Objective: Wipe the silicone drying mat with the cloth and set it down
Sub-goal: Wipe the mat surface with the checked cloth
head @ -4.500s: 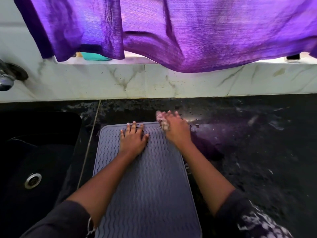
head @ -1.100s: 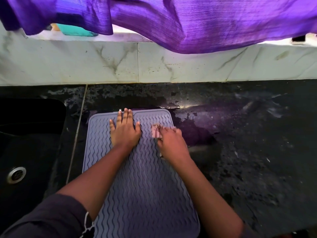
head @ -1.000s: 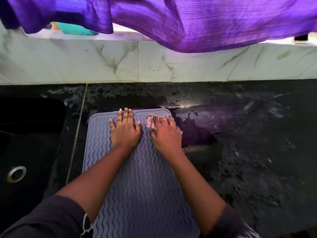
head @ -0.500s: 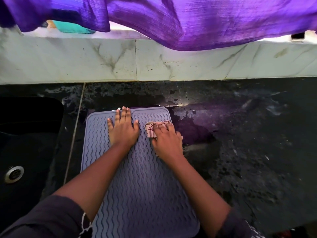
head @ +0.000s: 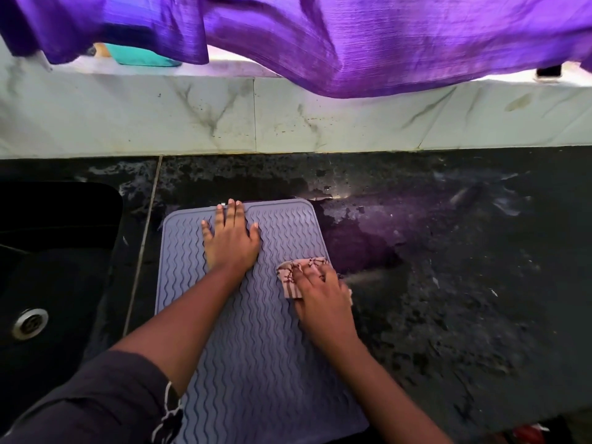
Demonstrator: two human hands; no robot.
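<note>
Midway: left hand [head: 230,241] flat, fingers spread, pinning mat [head: 256,363]; right hand [head: 323,296] clamped on cloth [head: 291,277] at right edge; set-down pending.

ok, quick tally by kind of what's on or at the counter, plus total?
Hands: 2, left hand, right hand
Mats: 1, silicone mat
Cloths: 1, wiping cloth
Curtains: 1, purple curtain
Sinks: 1, black sink
Total: 6

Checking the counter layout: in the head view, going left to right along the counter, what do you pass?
Sink drain → left hand flat on the silicone drying mat → cloth → right hand → dark countertop.
</note>
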